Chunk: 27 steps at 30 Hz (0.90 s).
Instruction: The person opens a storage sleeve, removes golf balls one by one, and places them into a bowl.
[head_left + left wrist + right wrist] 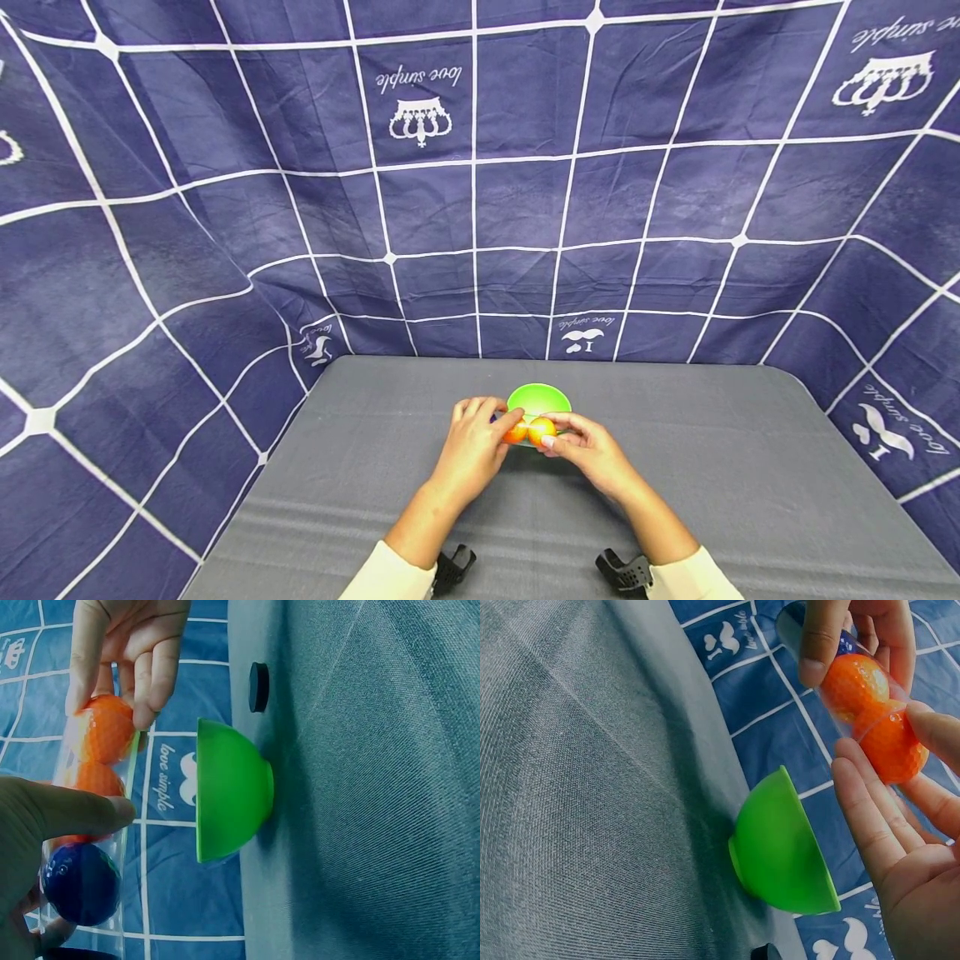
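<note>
In the head view, two glossy orange balls showed between the left hand and the right hand, overlapping the near side of a smooth green bowl on a bench spread with grey cloth.

The left wrist view showed a transparent tube holding the orange balls and a shiny dark blue ball, raised off the bench; the left grip was wrapped round it. The bowl was rounded, with a small foot.

In the right wrist view, the right grip pinched the endmost dimpled orange ball at the tube's end.
</note>
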Tool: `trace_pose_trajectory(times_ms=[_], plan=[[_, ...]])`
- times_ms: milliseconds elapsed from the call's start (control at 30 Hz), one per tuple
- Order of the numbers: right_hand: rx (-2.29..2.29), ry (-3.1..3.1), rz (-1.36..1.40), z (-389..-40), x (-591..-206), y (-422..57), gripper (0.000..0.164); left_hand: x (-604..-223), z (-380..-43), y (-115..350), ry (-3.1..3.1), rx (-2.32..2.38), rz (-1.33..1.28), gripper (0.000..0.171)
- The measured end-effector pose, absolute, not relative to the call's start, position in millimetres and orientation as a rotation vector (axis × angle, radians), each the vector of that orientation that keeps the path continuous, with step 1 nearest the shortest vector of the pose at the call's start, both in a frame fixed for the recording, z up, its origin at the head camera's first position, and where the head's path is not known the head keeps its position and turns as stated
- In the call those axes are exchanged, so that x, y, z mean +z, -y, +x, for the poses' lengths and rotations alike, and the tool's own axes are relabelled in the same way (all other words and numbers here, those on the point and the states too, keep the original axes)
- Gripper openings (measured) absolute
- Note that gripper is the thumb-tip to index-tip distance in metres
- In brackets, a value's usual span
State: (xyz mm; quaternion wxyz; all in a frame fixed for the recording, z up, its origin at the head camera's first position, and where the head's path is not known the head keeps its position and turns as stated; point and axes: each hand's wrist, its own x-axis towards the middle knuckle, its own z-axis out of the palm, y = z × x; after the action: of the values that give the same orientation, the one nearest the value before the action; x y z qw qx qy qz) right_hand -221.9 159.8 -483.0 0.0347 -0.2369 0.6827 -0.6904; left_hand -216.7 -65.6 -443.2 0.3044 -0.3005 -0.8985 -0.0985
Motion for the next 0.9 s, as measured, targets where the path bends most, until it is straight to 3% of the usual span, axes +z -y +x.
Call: trace_pose_trajectory(times_ms=[900], plan=[[-2.135,-2.165,-0.687,-224.3,-474.6,-159.8,0.042,-466.6,-220.0,72.3,2.450,-0.649,-0.705,0.057]])
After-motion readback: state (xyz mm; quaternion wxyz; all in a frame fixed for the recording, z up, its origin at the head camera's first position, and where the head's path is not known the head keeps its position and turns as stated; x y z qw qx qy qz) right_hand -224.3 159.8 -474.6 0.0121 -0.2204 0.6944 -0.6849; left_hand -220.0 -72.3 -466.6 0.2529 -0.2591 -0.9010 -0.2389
